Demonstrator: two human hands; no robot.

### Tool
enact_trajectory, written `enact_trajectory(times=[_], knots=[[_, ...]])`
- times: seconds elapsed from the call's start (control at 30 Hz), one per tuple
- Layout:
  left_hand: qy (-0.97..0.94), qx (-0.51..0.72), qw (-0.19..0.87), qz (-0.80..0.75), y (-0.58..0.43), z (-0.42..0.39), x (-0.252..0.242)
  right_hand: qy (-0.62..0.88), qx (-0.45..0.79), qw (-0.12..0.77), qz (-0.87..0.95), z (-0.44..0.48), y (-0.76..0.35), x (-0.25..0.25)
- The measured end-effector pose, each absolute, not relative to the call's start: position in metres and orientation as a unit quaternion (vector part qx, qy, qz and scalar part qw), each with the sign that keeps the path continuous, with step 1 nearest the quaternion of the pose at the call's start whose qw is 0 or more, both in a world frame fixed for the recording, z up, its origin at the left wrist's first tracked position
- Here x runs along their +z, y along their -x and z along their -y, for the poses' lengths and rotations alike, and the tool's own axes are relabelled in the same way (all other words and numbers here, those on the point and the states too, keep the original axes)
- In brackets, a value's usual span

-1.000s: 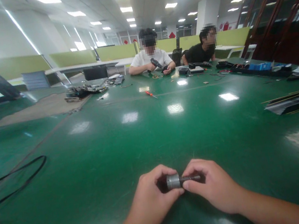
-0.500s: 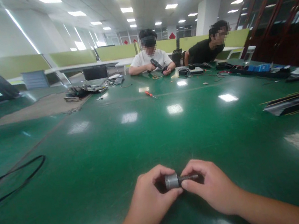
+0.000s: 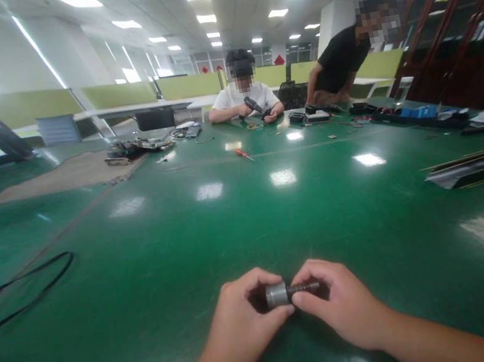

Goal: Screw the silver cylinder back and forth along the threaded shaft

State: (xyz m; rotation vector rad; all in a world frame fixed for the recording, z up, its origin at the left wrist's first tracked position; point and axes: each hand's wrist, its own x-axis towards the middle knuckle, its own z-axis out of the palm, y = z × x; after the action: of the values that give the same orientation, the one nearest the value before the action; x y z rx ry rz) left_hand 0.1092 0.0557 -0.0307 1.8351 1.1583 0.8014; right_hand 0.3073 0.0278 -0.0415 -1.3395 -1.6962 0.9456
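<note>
Close in front of me, a small silvery metal cylinder with a thin, ridged dark shaft lies level between my hands. My left hand curls around the cylinder end, thumb on the near side and fingers on the far side. From the other side, my right hand pinches the part at the collar where the shaft begins. The shaft's tip points right, into the hollow of the right hand. Fingertips of both hands almost meet around the piece, and its far side is hidden.
The green table carries a red screwdriver, a black cable at left and a metal channel at right. Electronic parts lie further back. Across the table a person holds a power drill; another person leans at right.
The person in black at the back right has risen and shifted right. My hands and the metal piece stay almost in place.
</note>
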Motion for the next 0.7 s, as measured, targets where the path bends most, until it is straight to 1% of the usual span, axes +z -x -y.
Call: enact_trajectory(times=[0.7], knots=[[-0.731, 0.313, 0.397, -0.458, -0.1088, -0.0558, -0.0302, 0.522, 0.382, 0.387, 0.658, -0.0265, -0.3066, -0.0413]])
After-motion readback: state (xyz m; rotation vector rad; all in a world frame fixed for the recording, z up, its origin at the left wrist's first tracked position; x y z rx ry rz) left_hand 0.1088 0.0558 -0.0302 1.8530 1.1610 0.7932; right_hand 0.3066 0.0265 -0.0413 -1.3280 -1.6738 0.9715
